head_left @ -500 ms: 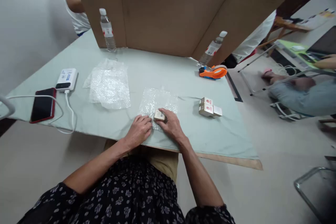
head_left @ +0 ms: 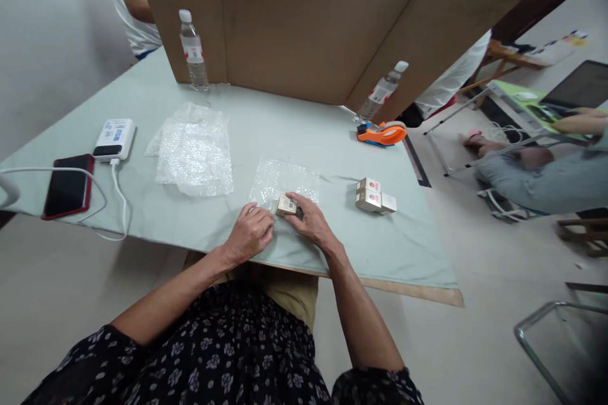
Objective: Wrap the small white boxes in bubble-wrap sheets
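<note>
Frame centre: free lane on pale-green cloth-covered table (head_left: 285, 130) beyond clear square bubble-wrap sheet (head_left: 285, 174). Brown cardboard panel (head_left: 294, 25) blocks top; small gold-and-white cardboard boxes (head_left: 373, 197), right.

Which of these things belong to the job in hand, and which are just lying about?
Belonging to the job, it seems:
small box, in the right hand
bubble-wrap sheet beneath it
bubble-wrap pile
three similar boxes
orange tape dispenser, probably

Probably just lying about:
phone
white power bank
two bottles
</note>
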